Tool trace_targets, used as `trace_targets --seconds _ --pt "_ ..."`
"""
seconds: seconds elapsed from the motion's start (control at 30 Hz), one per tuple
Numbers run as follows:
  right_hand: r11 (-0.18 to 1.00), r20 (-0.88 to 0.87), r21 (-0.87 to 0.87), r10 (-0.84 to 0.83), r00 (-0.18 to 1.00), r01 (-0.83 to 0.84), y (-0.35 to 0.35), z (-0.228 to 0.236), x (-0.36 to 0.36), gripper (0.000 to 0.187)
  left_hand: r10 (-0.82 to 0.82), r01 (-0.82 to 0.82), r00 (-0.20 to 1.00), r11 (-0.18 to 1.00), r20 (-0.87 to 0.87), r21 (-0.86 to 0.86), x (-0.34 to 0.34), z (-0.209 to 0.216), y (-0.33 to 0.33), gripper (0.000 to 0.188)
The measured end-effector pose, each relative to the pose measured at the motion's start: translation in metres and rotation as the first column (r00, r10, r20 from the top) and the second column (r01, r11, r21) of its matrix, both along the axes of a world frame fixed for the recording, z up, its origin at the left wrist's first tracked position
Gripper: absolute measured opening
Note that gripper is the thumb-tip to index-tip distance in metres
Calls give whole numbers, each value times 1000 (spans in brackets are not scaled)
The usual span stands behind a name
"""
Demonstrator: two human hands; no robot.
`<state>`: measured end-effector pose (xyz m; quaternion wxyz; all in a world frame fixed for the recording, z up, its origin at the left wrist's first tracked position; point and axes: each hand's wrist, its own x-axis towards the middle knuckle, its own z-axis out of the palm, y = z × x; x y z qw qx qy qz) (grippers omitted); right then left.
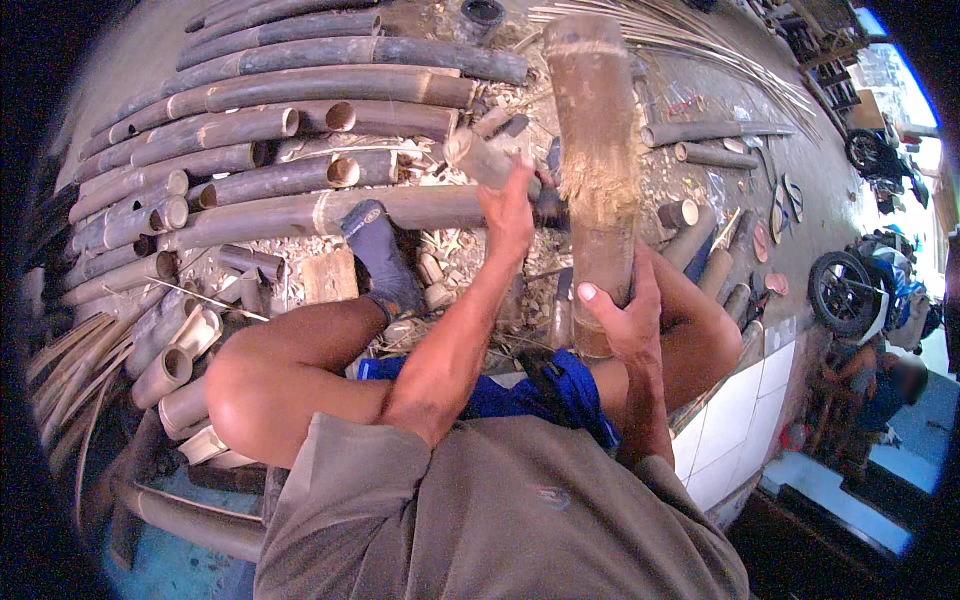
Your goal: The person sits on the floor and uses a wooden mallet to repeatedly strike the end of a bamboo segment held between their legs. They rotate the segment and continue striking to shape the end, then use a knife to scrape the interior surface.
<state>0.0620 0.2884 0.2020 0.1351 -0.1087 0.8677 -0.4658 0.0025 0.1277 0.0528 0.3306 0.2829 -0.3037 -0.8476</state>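
My right hand is clamped around the lower part of a thick bamboo section standing upright between my knees, at about one o'clock from my lap. My left hand grips a wooden-handled tool whose dark blade touches the bamboo's left side. More bamboo poles lie stacked at eleven o'clock.
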Motion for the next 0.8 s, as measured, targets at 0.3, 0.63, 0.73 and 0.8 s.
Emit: trace_targets --seconds 0.3,0.63,0.73,0.8 --pt "988 25 -83 -131 991 133 30 -6 12 97 181 -112 947 961 265 -253 26 -6 -91 28" --pt "998 5 51 32 999 -32 6 -1 7 100 56 -14 966 986 253 -166 33 -24 -54 21" --pt "997 -22 44 69 997 -68 4 -3 6 100 31 17 962 985 271 -172 33 -26 -54 28" --pt "995 -46 44 88 995 -86 3 -5 7 99 24 30 961 982 274 -189 35 -36 -55 33"
